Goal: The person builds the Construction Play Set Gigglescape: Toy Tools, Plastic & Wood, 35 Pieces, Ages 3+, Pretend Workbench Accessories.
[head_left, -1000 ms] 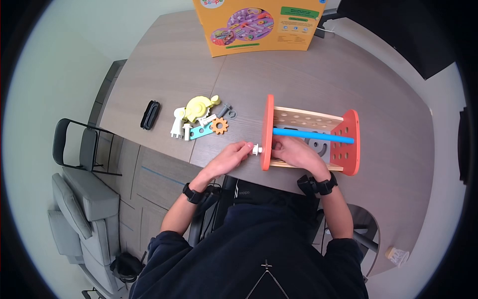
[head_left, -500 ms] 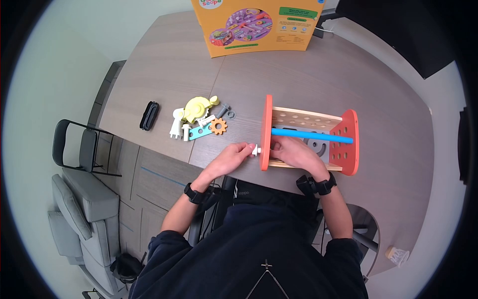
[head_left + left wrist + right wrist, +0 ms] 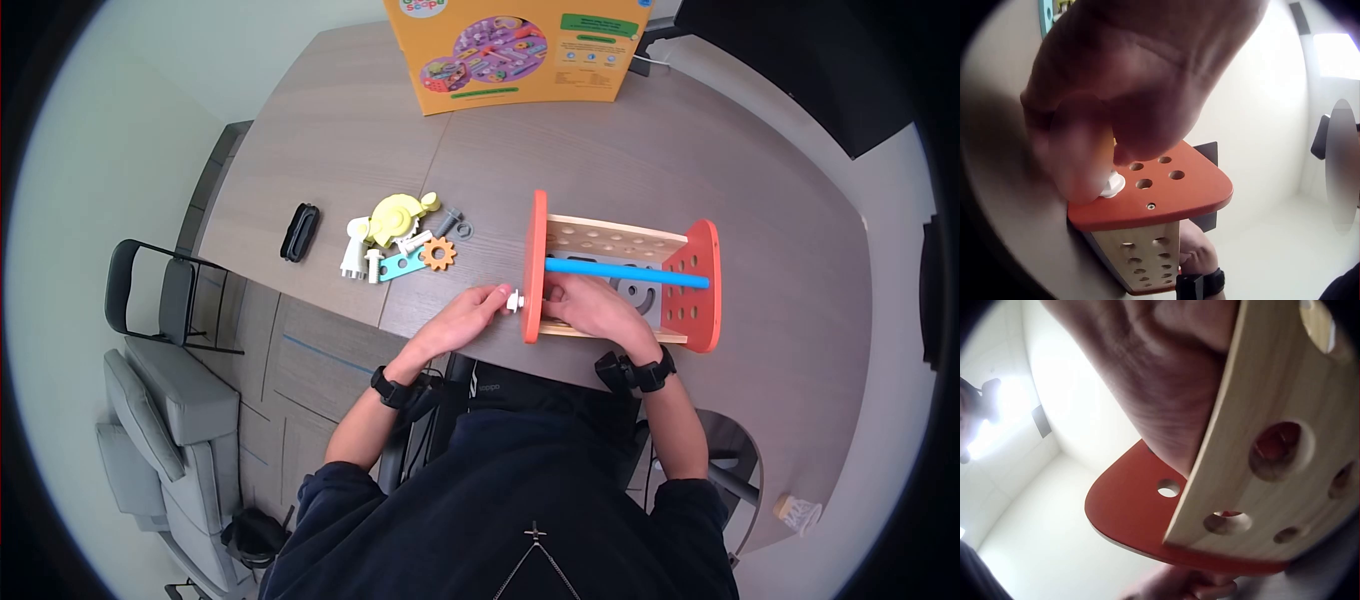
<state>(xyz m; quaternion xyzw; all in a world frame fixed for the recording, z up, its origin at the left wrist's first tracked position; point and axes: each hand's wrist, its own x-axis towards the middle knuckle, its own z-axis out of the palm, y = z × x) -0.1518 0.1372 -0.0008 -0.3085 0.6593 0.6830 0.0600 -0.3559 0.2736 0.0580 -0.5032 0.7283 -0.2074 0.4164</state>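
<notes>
A wooden toy toolbox with red end panels (image 3: 536, 230) and a blue rod handle (image 3: 625, 270) stands near the table's front edge. My left hand (image 3: 460, 318) is outside the left end panel, thumb and fingertips pinching the head of a white plastic bolt (image 3: 514, 301). In the left wrist view the white bolt head (image 3: 1112, 185) sits right at a hole in the red panel. My right hand (image 3: 597, 308) reaches inside the box, against that panel's inner face. Its fingertips are hidden, so I cannot tell what they hold. The perforated wooden side (image 3: 1272, 375) covers part of it in the right wrist view.
Left of the box lie a yellow toy saw piece (image 3: 398, 217), an orange gear (image 3: 439, 253), a turquoise strip (image 3: 404, 264), a grey bolt (image 3: 449, 221) and several white pieces. A black case (image 3: 301, 232) lies farther left. A yellow carton (image 3: 520, 60) stands at the back.
The white bolt's head has turned a little between my left fingertips. Both hands keep their places at the left end panel.
</notes>
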